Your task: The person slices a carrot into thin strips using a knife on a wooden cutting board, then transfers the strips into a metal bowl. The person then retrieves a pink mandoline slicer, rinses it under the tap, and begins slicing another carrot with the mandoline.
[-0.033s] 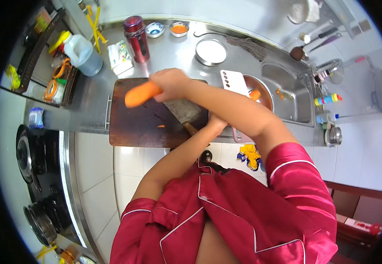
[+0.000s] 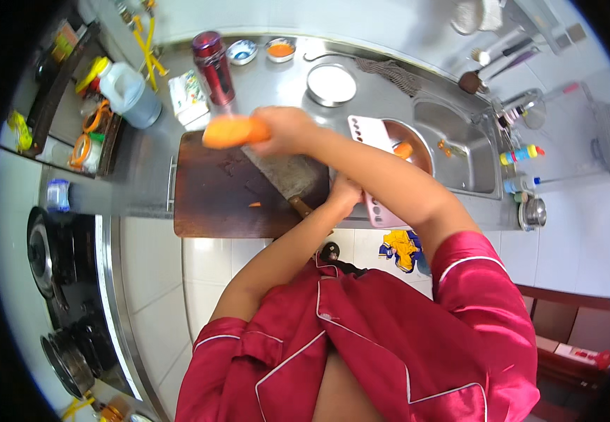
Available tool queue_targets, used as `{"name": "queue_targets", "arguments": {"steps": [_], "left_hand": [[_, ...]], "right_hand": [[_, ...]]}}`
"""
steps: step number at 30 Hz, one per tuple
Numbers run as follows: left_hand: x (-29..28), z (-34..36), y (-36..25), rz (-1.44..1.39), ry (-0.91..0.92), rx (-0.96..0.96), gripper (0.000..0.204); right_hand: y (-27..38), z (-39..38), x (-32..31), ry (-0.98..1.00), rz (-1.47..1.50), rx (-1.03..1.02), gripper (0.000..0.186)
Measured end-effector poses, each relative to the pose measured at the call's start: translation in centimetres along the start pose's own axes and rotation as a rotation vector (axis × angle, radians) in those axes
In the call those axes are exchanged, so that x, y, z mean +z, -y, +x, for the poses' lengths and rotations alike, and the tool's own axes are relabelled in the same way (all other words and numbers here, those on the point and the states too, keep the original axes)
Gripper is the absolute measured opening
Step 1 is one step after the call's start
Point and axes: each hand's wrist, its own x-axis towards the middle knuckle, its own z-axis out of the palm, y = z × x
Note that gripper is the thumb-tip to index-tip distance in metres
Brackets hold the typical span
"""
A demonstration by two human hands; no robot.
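Note:
My right hand (image 2: pixel 282 131) is closed round a thick peeled carrot (image 2: pixel 235 131), held above the far edge of the brown cutting board (image 2: pixel 206 190). My left hand (image 2: pixel 347 194) is at the board's right side, partly under my right forearm. Its fingers look curled, but what they grip is hidden. Beside it lies a pale pink slicer-like plate (image 2: pixel 365 127) with dark round holes at both ends, its middle covered by my forearm. A copper-coloured bowl (image 2: pixel 424 144) with a carrot piece (image 2: pixel 403 150) stands next to it. On the cutting board lies a cleaver (image 2: pixel 287 176).
Behind the board stand a red thermos (image 2: pixel 213 70), a tissue-like packet (image 2: pixel 188 98), two small bowls (image 2: pixel 242 52) (image 2: pixel 280 49) and a round white-filled dish (image 2: pixel 332 84). To the right is a steel sink (image 2: pixel 484 172). A stove (image 2: pixel 80 281) is at left.
My right hand has lifted the carrot slightly away from me and to the right, turning it closer to level. My left hand stays about where it was.

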Motion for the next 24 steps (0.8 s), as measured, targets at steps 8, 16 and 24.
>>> {"name": "queue_targets", "arguments": {"steps": [8, 16, 24], "left_hand": [[0.9, 0.6, 1.6, 0.038, 0.104, -0.06, 0.021], [3.0, 5.2, 7.5, 0.039, 0.091, -0.138, 0.028], [7.0, 4.0, 8.1, -0.329, 0.08, -0.205, 0.043]], "right_hand": [[-12.8, -25.7, -11.7, -0.484, 1.959, 0.153, 0.036], [-15.9, -38.9, -7.6, -0.648, 2.049, -0.052, 0.07], [-13.4, -37.0, -6.7, -0.57, 1.649, 0.58, 0.067]]}}
